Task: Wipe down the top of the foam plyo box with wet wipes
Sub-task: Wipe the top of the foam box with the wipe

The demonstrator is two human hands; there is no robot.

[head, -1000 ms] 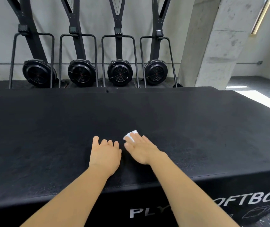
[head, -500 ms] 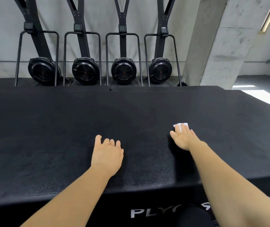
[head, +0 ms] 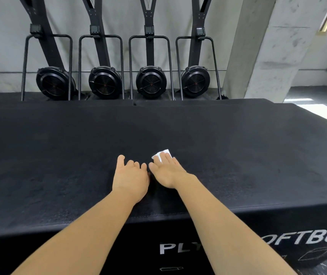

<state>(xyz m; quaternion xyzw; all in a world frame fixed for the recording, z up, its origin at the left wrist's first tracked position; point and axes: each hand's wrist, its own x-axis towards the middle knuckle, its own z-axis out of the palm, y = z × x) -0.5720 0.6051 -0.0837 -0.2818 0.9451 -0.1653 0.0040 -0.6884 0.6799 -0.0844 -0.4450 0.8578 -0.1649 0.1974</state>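
- On the plyo box (head: 59, 155) top, near its front edge, my right hand (head: 168, 172) presses the wet wipe (head: 161, 154) flat with straight fingers; only a white corner shows past them.
- Just beside it, my left hand (head: 131, 177) rests on the box, fingers relaxed, holding nothing.
- White lettering (head: 178, 248) on the box front is half hidden behind my forearm.

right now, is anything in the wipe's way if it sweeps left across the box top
Yes: the left hand rests on the box top just left of the right hand pressing the wet wipe. Nothing visible blocks it rightward or farther back.
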